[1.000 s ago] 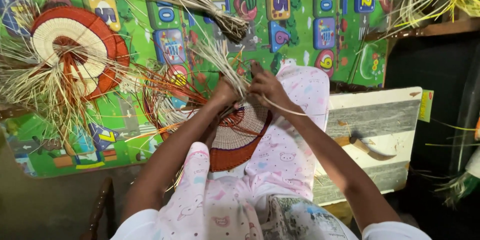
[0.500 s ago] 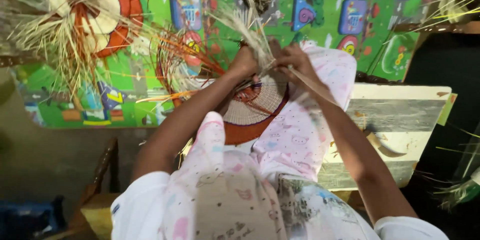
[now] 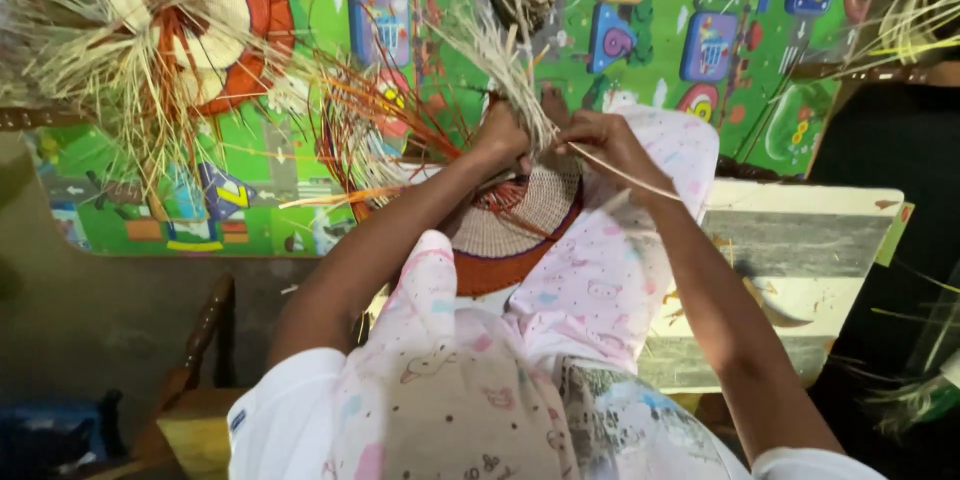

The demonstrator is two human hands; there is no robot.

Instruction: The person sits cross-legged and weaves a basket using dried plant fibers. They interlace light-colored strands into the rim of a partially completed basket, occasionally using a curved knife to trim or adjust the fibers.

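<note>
Head view: I'm weaving the round woven piece (image 3: 520, 225), sitting on my lap at centre, just under both hands. My left hand (image 3: 500, 135) is clenching the bundle of pale straw (image 3: 500, 50) that's fanning up toward 12 o'clock. My right hand (image 3: 610, 145) is pinching a single straw strand (image 3: 640, 178), which is running off toward 4 o'clock. Step in hand, I'd say: working a strand into the rim. Next move prob. needs the strand pulled snug while the left keeps the bundle tight.

The piece is looking like a flat disc w/ pale centre, orange-red outer band, loose orange strands (image 3: 400, 120) sticking out at 10 o'clock. A second woven disc (image 3: 190, 0) is lying on the green play mat (image 3: 300, 210) at 10–11 o'clock, well apart.
</note>
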